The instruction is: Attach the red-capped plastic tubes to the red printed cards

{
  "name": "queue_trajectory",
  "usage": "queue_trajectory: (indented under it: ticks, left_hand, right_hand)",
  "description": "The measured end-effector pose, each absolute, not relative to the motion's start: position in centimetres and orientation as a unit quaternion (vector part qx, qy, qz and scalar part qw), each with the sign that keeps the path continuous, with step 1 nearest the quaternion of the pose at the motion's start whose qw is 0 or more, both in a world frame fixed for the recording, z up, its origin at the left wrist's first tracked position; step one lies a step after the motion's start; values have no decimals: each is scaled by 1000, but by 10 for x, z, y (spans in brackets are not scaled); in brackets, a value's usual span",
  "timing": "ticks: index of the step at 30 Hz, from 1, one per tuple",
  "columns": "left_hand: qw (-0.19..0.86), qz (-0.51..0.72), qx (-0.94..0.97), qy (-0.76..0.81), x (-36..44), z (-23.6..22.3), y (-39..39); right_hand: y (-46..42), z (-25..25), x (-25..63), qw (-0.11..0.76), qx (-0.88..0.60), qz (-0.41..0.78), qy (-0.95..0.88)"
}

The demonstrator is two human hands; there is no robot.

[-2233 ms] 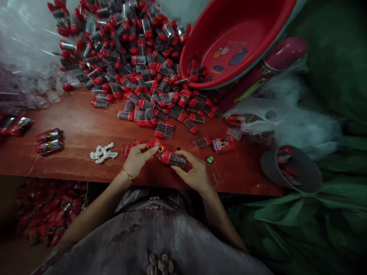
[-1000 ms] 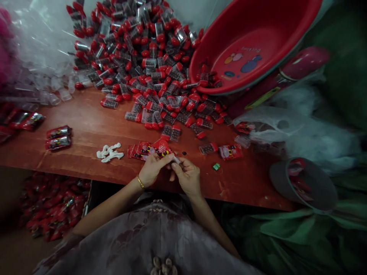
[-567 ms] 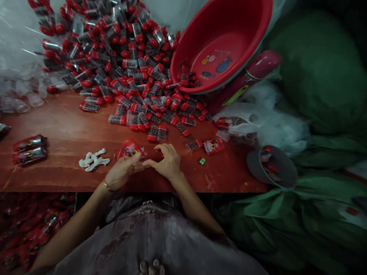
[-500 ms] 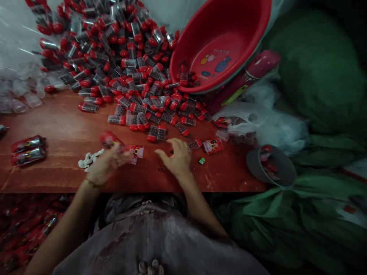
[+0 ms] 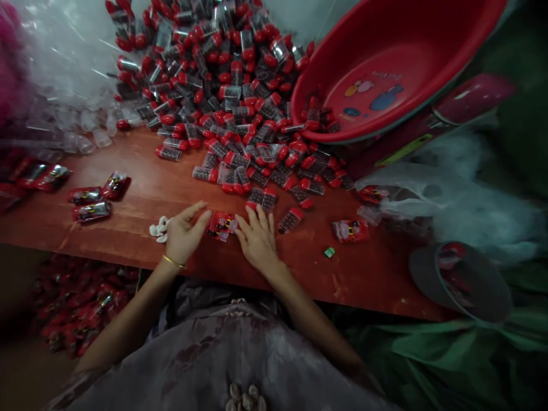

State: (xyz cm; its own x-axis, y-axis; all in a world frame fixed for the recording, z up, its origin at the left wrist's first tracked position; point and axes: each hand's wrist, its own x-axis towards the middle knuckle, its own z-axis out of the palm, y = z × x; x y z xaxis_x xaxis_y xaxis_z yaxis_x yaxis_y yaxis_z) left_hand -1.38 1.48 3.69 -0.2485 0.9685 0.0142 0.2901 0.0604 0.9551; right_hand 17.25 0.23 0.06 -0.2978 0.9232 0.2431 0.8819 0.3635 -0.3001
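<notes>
My table (image 5: 128,237) bears a heap of red-capped tubes (image 5: 231,91) at the back. My right hand (image 5: 259,242) is spread loosely and my left hand (image 5: 183,233) curves in — whether it grips, I cannot tell — with printed red packets (image 5: 221,224) between them.

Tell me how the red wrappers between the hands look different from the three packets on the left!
The wrappers look flat, while the three packets look plump. The wrappers lie between the left hand and the right hand; the three packets lie away from both. The three packets have a silvery shine; the wrappers look duller. Both have red on them and lie on the table.
</notes>
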Motion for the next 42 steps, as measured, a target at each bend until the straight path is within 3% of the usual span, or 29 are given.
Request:
queue_trajectory:
  ticks: [5,9,12,18,23,25,30,35,39,42]
  left_hand:
    - [186,296,678,647,-1,21,1]
    - [164,343,659,649,-2,21,-2]
    - [222,395,615,645,6,24,0]
    - [491,481,465,558,30,38,8]
    - [521,481,475,521,39,50,10]
    - [510,487,481,521,43,49,9]
    - [523,497,457,520,58,43,6]
    - [664,492,273,493,66,47,3]
    - [700,478,173,502,66,51,7]
    - [698,478,156,509,66,52,12]
  right_hand:
    - [12,-5,159,219,-527,67,-819]
    - [8,-3,164,281,-539,76,-790]
    - [2,5,166,339,-553,77,-757]
    - [-7,19,173,447,-544,143,-696]
    - [-7,26,184,473,-536,379,-588]
    - [-8,28,185,460,-535,415,-575]
    - [-12,27,181,473,-593,303,-578]
    - [-12,23,185,472,-601,246,-596]
    - [-9,22,194,428,-602,242,-629]
    - [-4,21,209,359,-669,164,-629]
